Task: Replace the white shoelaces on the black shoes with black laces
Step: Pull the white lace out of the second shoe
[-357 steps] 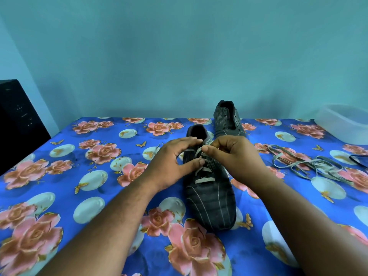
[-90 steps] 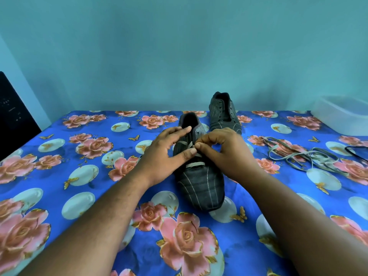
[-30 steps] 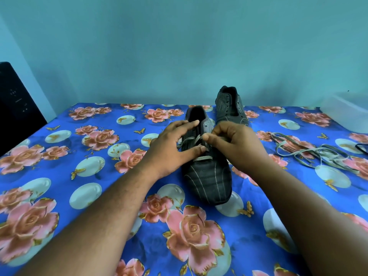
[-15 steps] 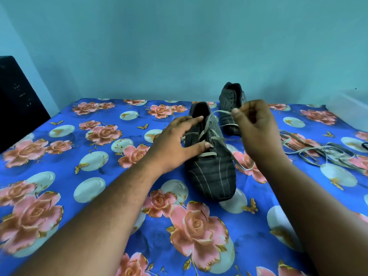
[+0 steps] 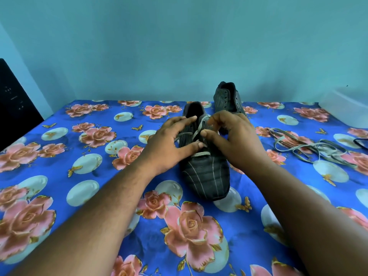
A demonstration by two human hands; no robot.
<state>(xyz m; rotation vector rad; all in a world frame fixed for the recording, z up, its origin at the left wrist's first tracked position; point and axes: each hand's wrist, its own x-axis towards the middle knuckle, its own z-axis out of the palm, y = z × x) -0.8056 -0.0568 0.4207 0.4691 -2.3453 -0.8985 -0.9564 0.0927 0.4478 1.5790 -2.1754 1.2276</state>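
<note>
1. Sitting toe-toward-camera in the middle of the flowered blue tablecloth (image 5: 59,156) is the near black shoe (image 5: 207,176), its pale stripes fanning over the toe.
2. Crossing its upper eyelets is the white lace (image 5: 199,130), with one flat bar of it lying straight across the bottom row.
3. Pressing down on the shoe's left side is the left hand (image 5: 169,142), fingers stretched straight along the eyelet flap and the thumb lying over the lace crossing, nothing curled round anything.
4. Hovering over the shoe's right side is the right hand (image 5: 233,140), fingers bent and thumb pointing in at the lace; whether it is actually pinching the lace, I cannot tell.
5. Standing just behind, partly hidden by that right hand, is the second black shoe (image 5: 228,96), its eyelets showing bare.
6. Lying loose in a tangle on the cloth, well off to the right, is a pulled-out pale lace (image 5: 310,148).
7. Peeking in at the right edge is a dark cord (image 5: 361,142), near a translucent plastic tub (image 5: 346,108) by the teal wall.
8. Sitting at the far left edge is a black box (image 5: 14,100).
</note>
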